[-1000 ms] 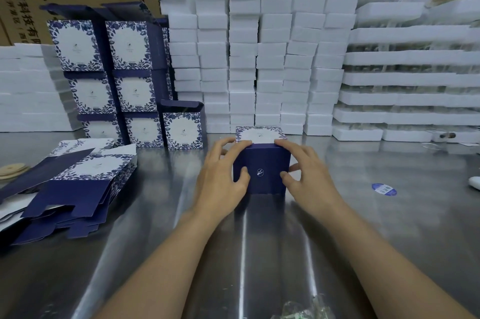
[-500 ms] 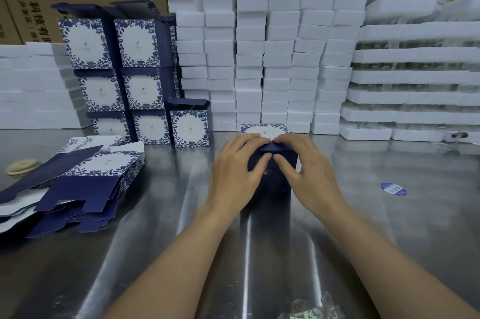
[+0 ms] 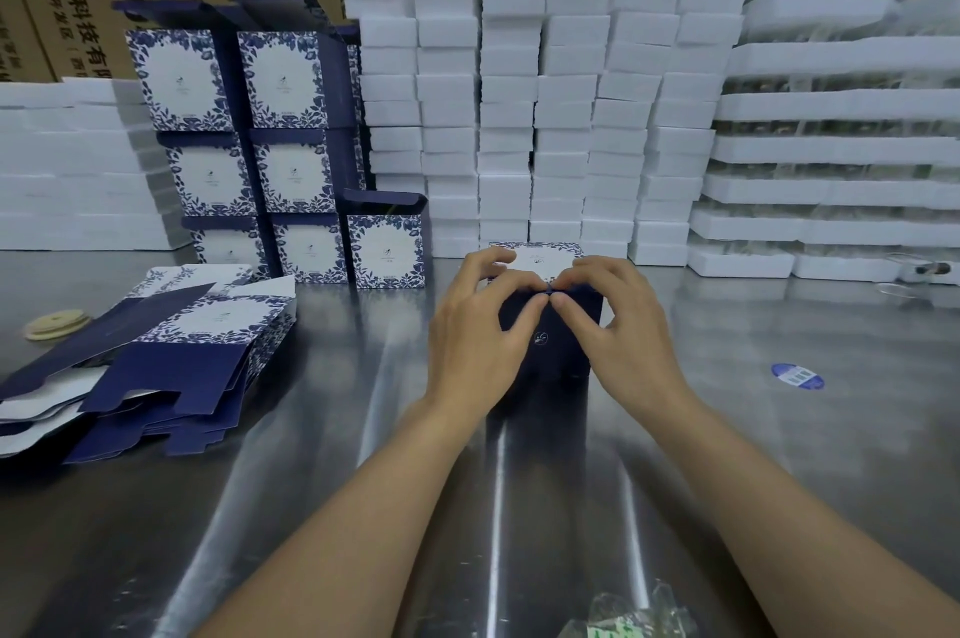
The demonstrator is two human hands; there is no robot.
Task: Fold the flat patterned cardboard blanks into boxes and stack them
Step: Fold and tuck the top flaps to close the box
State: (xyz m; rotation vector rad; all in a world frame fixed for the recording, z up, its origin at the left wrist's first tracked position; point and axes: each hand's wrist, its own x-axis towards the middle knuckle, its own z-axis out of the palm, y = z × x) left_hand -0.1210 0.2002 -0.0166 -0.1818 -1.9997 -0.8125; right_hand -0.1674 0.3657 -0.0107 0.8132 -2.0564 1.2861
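A navy box with a blue-and-white floral panel (image 3: 550, 341) stands on the steel table in the middle. My left hand (image 3: 480, 330) grips its left side and my right hand (image 3: 618, 330) grips its right side. Both thumbs and forefingers meet at the top front edge and press there. A pile of flat patterned blanks (image 3: 171, 362) lies at the left. Folded boxes (image 3: 283, 143) are stacked at the back left, with a single box (image 3: 387, 250) beside them.
Stacks of white foam blocks (image 3: 545, 107) fill the back, with white foam trays (image 3: 831, 154) at the right. A blue sticker (image 3: 797, 375) lies right of my hands. A tape roll (image 3: 54, 323) is at far left. Crumpled plastic (image 3: 623, 616) sits near the front edge.
My hands slid from the box's sides up to its top edge, fingertips coming together at the middle. The top flap has come down under them.
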